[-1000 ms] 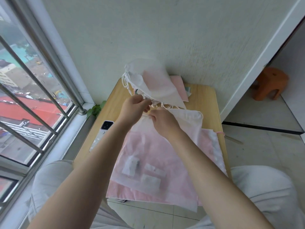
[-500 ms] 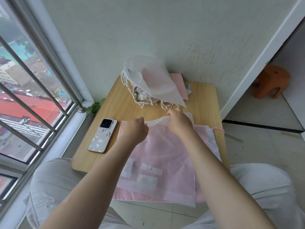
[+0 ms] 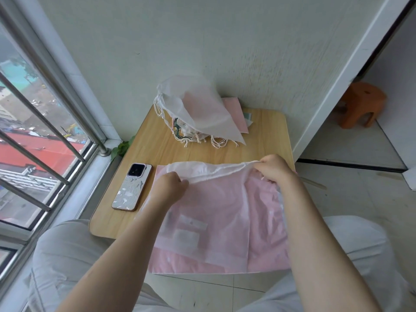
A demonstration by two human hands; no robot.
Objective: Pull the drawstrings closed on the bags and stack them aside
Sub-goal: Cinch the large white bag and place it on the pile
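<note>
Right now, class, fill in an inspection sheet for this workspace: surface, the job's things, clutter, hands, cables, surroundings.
Surface: wooden table, against the wall.
Job's things: sheer white bag lying on a pink stack, its top hem stretched between both hands; pile of finished bags at the far edge, drawstring ends trailing.
Clutter: phone face down, left of the bag.
Hands: left hand and right hand each grip the hem.
Cables: nothing seen.
Surroundings: barred window left; orange stool beyond the doorway.
</note>
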